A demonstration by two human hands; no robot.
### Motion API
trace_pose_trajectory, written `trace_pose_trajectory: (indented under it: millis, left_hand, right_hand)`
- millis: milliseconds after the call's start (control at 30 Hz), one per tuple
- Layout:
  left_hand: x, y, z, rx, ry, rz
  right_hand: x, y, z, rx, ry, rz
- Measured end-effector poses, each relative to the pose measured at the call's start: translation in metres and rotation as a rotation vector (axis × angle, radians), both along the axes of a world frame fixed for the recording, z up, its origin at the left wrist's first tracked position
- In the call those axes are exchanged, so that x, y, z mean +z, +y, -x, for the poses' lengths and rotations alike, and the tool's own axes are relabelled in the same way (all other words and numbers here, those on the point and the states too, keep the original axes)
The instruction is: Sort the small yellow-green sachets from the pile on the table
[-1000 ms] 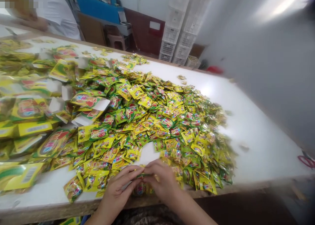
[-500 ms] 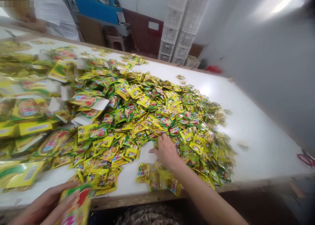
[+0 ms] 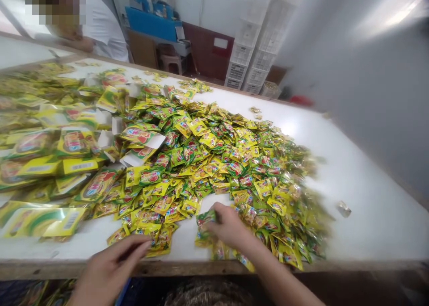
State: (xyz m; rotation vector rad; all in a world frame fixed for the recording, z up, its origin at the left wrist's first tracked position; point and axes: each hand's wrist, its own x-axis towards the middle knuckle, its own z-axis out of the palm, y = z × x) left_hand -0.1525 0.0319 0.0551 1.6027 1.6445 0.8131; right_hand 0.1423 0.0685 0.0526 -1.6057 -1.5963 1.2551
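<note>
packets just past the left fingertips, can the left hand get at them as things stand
Probably yes: the left hand looks empty, its fingertips are at or near those packets, and nothing visible blocks the way.

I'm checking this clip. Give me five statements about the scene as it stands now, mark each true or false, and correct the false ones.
1. The right hand is holding a green packet. True.
2. The left hand is out of view. False: the left hand is in view at the table's front edge.
3. In the picture, yellow boxes lie left of the main packet pile. True.
4. The tall stacks in the background are red buckets. False: they are whitish crates.
5. Another person, in white, is beyond the table at the picture's upper left. True.
</note>
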Motion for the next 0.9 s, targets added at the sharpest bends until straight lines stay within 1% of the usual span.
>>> trace_pose_trajectory:
  millis: [67, 100, 133, 200, 233, 300, 400, 467, 567, 633, 700, 733, 800, 833, 867, 900]
  left_hand:
    - [-0.009, 0.017, -0.037, -0.223, -0.054, 0.139]
    - [-0.015, 0.023, -0.056, -0.253, -0.092, 0.162]
    - [-0.021, 0.029, -0.074, -0.271, -0.089, 0.188]
    - [-0.032, 0.038, -0.102, -0.260, -0.073, 0.207]
    - [-0.037, 0.041, -0.111, -0.253, -0.058, 0.218]
    - [-0.042, 0.043, -0.120, -0.246, -0.044, 0.236]
    - [-0.040, 0.038, -0.119, -0.231, -0.048, 0.227]
    - [-0.035, 0.030, -0.116, -0.203, -0.066, 0.207]
    - [-0.028, 0.016, -0.118, -0.154, -0.127, 0.202]
    - [-0.024, 0.009, -0.121, -0.128, -0.183, 0.192]
    - [-0.016, 0.008, -0.119, -0.116, -0.233, 0.166]
    - [-0.010, 0.011, -0.115, -0.112, -0.251, 0.148]
    - [0.002, 0.026, -0.099, -0.070, -0.269, 0.092]
    - [0.008, 0.038, -0.087, -0.010, -0.266, 0.049]
    - [0.014, 0.052, -0.071, 0.078, -0.254, -0.004]
    - [0.018, 0.069, -0.054, 0.195, -0.236, -0.059]
  right_hand:
    - [-0.019, -0.014, 0.015, -0.092, 0.002, 0.038]
    - [-0.027, -0.019, 0.019, -0.130, 0.002, 0.051]
    - [-0.032, -0.023, 0.021, -0.165, -0.003, 0.061]
    - [-0.038, -0.027, 0.022, -0.212, -0.026, 0.064]
    - [-0.038, -0.028, 0.021, -0.226, -0.042, 0.055]
    - [-0.036, -0.030, 0.019, -0.234, -0.074, 0.017]
    - [-0.035, -0.036, 0.018, -0.192, -0.102, -0.079]
    - [-0.040, -0.043, 0.016, -0.167, -0.096, -0.139]
    - [-0.051, -0.048, 0.012, -0.210, -0.068, -0.234]
    - [-0.055, -0.048, 0.012, -0.153, -0.047, -0.287]
    - [-0.054, -0.045, 0.015, -0.046, -0.029, -0.270]
    - [-0.053, -0.043, 0.018, -0.010, -0.020, -0.235]
    - [-0.051, -0.039, 0.022, -0.014, -0.005, -0.175]
    - [-0.051, -0.036, 0.024, -0.037, 0.001, -0.165]
    - [-0.051, -0.034, 0.024, -0.051, 0.007, -0.168]
    - [-0.053, -0.032, 0.024, -0.061, 0.012, -0.182]
